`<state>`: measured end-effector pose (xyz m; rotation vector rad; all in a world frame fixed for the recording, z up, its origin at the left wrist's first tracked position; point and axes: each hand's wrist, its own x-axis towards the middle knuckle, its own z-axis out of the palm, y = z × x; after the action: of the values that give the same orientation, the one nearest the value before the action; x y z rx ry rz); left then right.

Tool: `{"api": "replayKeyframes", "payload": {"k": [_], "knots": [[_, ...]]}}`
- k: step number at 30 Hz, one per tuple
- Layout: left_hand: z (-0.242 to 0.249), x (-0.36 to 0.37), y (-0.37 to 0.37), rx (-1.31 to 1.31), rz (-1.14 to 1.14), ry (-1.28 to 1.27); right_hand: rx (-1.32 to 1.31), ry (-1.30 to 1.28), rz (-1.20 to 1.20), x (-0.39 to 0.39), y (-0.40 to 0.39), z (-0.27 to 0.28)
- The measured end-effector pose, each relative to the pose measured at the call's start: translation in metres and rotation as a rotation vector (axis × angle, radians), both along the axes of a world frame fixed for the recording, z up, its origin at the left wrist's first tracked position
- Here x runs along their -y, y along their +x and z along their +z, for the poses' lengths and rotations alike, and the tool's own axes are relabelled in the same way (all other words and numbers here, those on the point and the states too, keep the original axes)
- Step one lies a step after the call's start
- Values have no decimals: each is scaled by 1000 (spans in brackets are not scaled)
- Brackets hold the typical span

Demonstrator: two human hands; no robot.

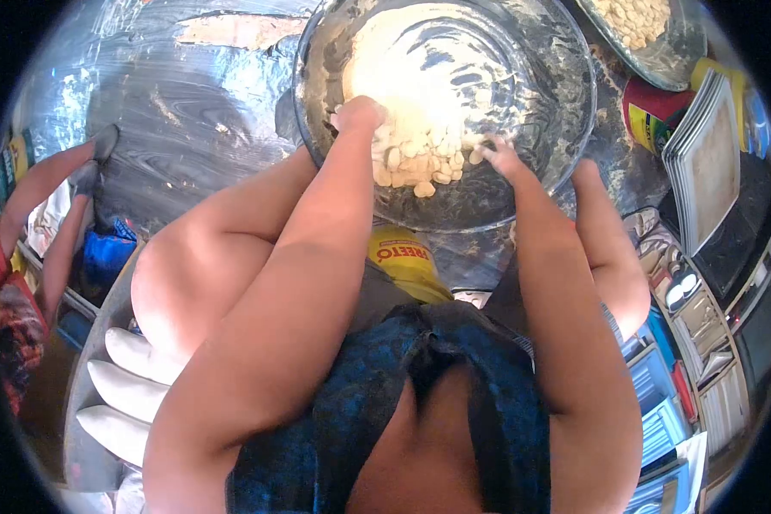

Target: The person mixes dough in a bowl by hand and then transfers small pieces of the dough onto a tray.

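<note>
A wide, clear, round basin [444,224] sits in front of my knees, dusted with pale powder. A pile of white powder [420,73], partly washed out by glare, lies inside it. Small pale rounded pieces [424,164] are heaped at the near side of the pile. My left hand [360,116] rests at the left of the heap; its fingers are mostly hidden. To the right of the pieces is my right hand [501,158], its fingers apart and bent toward them. A few pieces lie at its fingertips, and no grip on them shows.
Another bowl [698,73] of similar pieces stands at the upper right. Nearby are a red and yellow packet [651,120] and a stack of thin trays [702,163]. A yellow packet [407,265] lies below the basin. Another person's legs [47,201] are at the left.
</note>
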<state>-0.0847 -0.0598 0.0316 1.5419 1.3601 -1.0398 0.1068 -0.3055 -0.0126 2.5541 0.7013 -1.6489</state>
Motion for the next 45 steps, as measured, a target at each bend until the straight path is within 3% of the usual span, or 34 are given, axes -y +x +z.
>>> {"api": "replayKeyframes", "payload": {"k": [1, 3, 4, 5, 7, 10, 11, 13, 15, 17, 20, 22, 23, 27, 28, 30, 32, 34, 36, 37, 38, 39, 40, 41, 42, 43, 45], "knots": [[-24, 5, -6, 18, 52, 101, -1, 1, -7, 1, -8, -5], [-51, 12, -12, 26, 62, 104, -391, -15, -387, -10, -40, -12], [-58, 12, -12, 37, 88, 105, -397, -130, -657, -32, -76, 11], [-53, 12, -9, 38, 94, 104, -234, -90, -627, -27, -104, -7], [-34, 21, -6, -4, 166, 204, -599, -182, -711, -39, -112, 5], [-18, 26, -1, 10, 159, 248, -723, -129, -606, -56, -112, 42], [-46, 29, -9, 20, 168, 248, -784, -166, -667, -58, -108, 48], [-118, 36, -32, 232, -277, -86, -729, -172, -742, -42, -110, 35], [-56, 16, -22, 238, -242, -202, -526, -163, -762, -30, -126, 8], [-21, 10, -21, 213, -113, -333, -586, -156, -768, -34, -129, 20], [-56, 15, -24, 158, -112, -417, -690, -182, -752, -35, -133, 32], [-67, 20, -27, 174, -195, -488, -715, -25, -882, -31, -149, 20], [-68, 19, -27, 177, -292, -559, -646, -45, -881, -21, -160, -22], [-33, 18, -15, 101, -394, -570, -673, 111, -942, -66, -158, 65], [-10, 12, -9, 132, -323, -622, -680, 85, -1027, -69, -157, 73], [-9, 13, 4, 169, -251, -672, -682, 61, -1108, -68, -153, 72], [-18, 14, 25, 224, 34, -898, -1142, 386, -1369, -58, -135, 49], [33, 1, 50, 368, 306, -1032, -1284, 702, -1285, -47, -97, 22], [32, -12, 70, 858, 418, -905, -1245, 828, -1509, -65, -55, 74], [47, -19, 73, 861, 414, -908, -1085, 900, -1521, -70, -39, 95], [61, -28, 77, 976, 445, -614, -925, 967, -1525, -71, -27, 109], [72, -34, 79, 1074, 470, -313, -683, 808, -1595, -62, -12, 100], [65, -39, 77, 1079, 472, -309, -444, 646, -1639, -51, 4, 82], [49, -47, 71, 1001, 487, -113, -218, 432, -1518, -35, 12, 59], [30, -52, 62, 913, 503, 79, -212, 255, -1372, -6, 23, 29], [9, -52, 49, 908, 515, 87, -205, 82, -1218, 12, 30, 8], [-32, -49, 29, 675, 421, 232, -127, -8, -1255, 3, 7, 8]]}}
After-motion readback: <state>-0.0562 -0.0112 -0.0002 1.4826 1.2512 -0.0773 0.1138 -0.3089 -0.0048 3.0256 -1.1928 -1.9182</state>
